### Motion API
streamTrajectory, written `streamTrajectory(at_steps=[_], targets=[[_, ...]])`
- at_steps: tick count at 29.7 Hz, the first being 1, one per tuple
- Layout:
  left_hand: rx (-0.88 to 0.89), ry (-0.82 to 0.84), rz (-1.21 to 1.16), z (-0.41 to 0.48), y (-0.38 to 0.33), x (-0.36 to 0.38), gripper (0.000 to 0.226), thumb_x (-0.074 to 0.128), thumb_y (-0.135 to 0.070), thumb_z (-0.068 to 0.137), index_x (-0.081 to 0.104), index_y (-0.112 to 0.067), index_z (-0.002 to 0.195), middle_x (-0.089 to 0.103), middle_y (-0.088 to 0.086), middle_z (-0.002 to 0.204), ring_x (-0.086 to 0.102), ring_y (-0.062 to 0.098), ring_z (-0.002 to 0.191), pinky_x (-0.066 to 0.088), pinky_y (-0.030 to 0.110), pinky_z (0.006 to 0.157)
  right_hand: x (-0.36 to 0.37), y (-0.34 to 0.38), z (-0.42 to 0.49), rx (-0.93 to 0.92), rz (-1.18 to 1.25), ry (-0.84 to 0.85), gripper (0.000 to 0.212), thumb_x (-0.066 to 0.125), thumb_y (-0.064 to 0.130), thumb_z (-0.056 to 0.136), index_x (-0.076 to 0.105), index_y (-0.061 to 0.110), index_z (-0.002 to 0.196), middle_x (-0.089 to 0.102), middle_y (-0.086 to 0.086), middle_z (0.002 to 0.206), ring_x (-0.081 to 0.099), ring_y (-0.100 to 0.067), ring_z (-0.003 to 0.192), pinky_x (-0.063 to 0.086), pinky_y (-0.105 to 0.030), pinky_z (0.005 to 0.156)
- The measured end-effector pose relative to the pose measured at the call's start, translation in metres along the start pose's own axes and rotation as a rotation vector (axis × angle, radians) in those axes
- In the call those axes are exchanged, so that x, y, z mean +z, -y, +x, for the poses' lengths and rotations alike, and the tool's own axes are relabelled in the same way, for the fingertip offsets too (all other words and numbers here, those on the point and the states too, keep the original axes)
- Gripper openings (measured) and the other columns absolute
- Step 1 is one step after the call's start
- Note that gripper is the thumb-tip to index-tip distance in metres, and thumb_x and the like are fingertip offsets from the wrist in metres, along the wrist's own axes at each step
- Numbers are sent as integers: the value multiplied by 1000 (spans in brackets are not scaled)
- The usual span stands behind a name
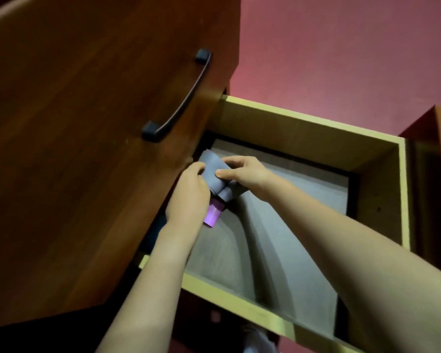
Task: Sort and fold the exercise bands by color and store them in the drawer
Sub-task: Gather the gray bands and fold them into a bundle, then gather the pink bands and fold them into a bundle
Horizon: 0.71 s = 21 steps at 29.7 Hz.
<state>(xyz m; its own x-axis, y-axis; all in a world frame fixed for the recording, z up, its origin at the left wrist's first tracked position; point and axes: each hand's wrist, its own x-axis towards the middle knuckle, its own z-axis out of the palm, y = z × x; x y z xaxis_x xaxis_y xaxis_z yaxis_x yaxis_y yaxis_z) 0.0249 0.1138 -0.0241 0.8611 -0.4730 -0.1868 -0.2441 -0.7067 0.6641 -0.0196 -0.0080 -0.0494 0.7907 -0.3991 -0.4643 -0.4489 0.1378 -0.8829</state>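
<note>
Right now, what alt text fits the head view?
The left hand and right hand grip a folded grey band inside an open drawer. A purple band shows just beneath it. A dark handle is on the wooden front beside the drawer.

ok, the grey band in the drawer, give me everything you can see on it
The grey band looks like a flat, matte, rubbery grey-blue strip, folded into a short stack with rounded folds at its near end. It is inside the open drawer, at its left side. The left hand grips its left edge; the right hand pinches it, thumb on top. A purple band shows just under its near end.
</note>
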Motion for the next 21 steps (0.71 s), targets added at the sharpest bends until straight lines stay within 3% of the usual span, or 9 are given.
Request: streamTrajectory(at_steps=[5,8,10,13,16,21], targets=[[42,65,239,0,2,12,39,30,-14,96,42,-13,133,40,4,140,43,22,123,35,29,88,19,-2,24,-60,-149,2,27,56,1,86,60,-3,112,62,-22,117,51,-15,89,44,-10,59],[63,79,379,4,6,18,40,30,-20,98,37,-13,136,32,2,146,41,22,125,38,32,91,23,-5,37,-68,-281,-8,27,55,10,88,60,0,112,63,-18,116,53,-16,94,44,-26,84],[39,92,410,6,6,19,40,31,-22,98,36,-12,137,31,3,146,40,22,126,38,33,93,24,-9,43,-60,-449,5,29,51,22,91,60,8,114,61,-14,119,51,-23,110,37,-33,96],[47,123,459,7,5,18,43,34,-24,97,32,-12,138,27,5,148,35,22,130,35,35,98,25,-9,41,-20,-683,-30,44,41,37,94,44,16,132,40,-14,137,30,-33,131,28,-38,102],[50,150,571,8,2,17,49,39,-27,95,27,-8,139,27,10,146,28,25,134,31,36,102,22,-8,26,20,-651,-86,53,35,37,95,25,16,142,20,-15,149,19,-34,137,21,-42,110],[94,164,631,-10,-29,22,45,43,-24,91,39,-6,132,34,12,144,25,28,135,22,38,108,-19,-7,-28,-50,-599,-77,46,43,24,93,35,11,136,34,-14,143,32,-28,133,28,-36,108]])
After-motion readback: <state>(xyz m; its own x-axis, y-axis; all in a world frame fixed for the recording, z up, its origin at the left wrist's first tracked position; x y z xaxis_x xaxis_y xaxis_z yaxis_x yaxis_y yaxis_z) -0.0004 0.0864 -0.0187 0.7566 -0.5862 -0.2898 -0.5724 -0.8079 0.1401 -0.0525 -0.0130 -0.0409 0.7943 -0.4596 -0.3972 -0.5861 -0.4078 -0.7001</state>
